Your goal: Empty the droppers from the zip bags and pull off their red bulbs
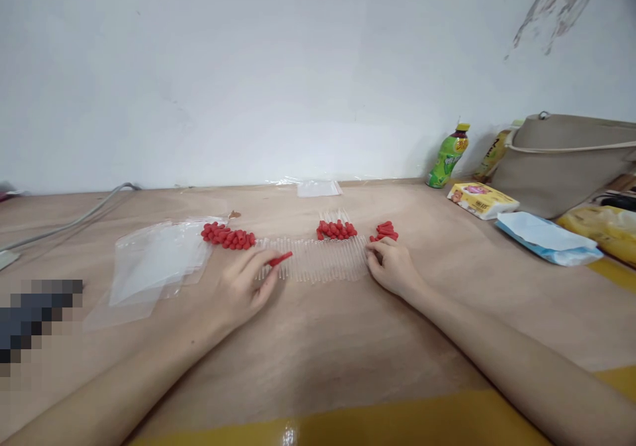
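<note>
Between thumb and fingers, my left hand (pixel 247 281) pinches a slim red rubber bulb (pixel 281 258), held over the left part of a row of thin clear tubes (pixel 325 260). The tubes lie side by side on the table. At the row's right end is my right hand (pixel 393 265), its thumb and index finger closed together; whatever is between them is hidden. A heap of red bulbs (pixel 227 236) sits behind my left hand. Another red pile (pixel 336 230) lies behind the row, with more clear tubes (pixel 334 215) beyond it. A small red cluster (pixel 384 231) lies just behind my right hand.
Clear plastic bags (pixel 159 264) are spread at the left, near a grey cable (pixel 74 223). One more bag (pixel 318 189) lies by the wall. At the right are a green bottle (pixel 448 157), a yellow tissue pack (pixel 481 199), a blue-white packet (pixel 549 237) and a beige bag (pixel 561 161).
</note>
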Demonstrator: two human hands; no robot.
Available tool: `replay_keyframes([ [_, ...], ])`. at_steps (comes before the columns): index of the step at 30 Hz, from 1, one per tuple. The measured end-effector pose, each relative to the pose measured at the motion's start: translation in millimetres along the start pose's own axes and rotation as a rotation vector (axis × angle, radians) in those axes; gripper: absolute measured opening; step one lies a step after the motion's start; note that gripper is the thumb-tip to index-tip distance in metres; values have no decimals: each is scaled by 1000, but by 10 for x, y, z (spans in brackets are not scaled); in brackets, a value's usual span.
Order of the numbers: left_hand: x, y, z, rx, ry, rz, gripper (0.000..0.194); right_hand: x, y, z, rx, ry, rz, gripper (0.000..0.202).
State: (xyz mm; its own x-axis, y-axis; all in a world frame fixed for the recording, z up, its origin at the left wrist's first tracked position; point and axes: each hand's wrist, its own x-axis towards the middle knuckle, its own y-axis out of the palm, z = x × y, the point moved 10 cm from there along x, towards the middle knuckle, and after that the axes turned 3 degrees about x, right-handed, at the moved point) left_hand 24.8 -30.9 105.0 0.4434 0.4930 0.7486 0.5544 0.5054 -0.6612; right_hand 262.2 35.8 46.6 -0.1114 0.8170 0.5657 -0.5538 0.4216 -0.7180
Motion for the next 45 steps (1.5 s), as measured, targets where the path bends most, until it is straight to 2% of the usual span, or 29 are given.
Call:
replay_keyframes([
  [3,100,-150,270,88,-102,-43,20,-1,1,-18,11,5,0,22],
  [8,156,-425,995,149,-428,-103,18,-5,-44,-35,25,-6,-59,23],
  [11,48,-556,1511,161,-663,-104,24,-11,-53,-24,32,-27,-78,24],
  [13,-59,-626,1786,183,-786,-99,31,-14,-56,-12,34,-40,-84,24],
  [15,-159,-645,1974,202,-870,-64,34,-18,-62,4,40,-53,-91,23],
  [17,-232,-627,2076,224,-917,-12,34,-23,-71,17,54,-66,-100,22],
  [22,-251,-537,2063,238,-924,69,33,-34,-107,30,60,-80,-134,21],
  [29,-9,-313,1767,287,-689,163,26,-41,-137,29,47,-72,-152,22],
  [36,-9,-88,1611,303,-574,213,26,-47,-145,58,45,-88,-153,22],
  [41,20,-89,1546,356,-521,218,30,-52,-138,49,40,-88,-147,21],
  [45,53,-193,1552,388,-512,144,35,-54,-129,25,34,-73,-145,21],
])
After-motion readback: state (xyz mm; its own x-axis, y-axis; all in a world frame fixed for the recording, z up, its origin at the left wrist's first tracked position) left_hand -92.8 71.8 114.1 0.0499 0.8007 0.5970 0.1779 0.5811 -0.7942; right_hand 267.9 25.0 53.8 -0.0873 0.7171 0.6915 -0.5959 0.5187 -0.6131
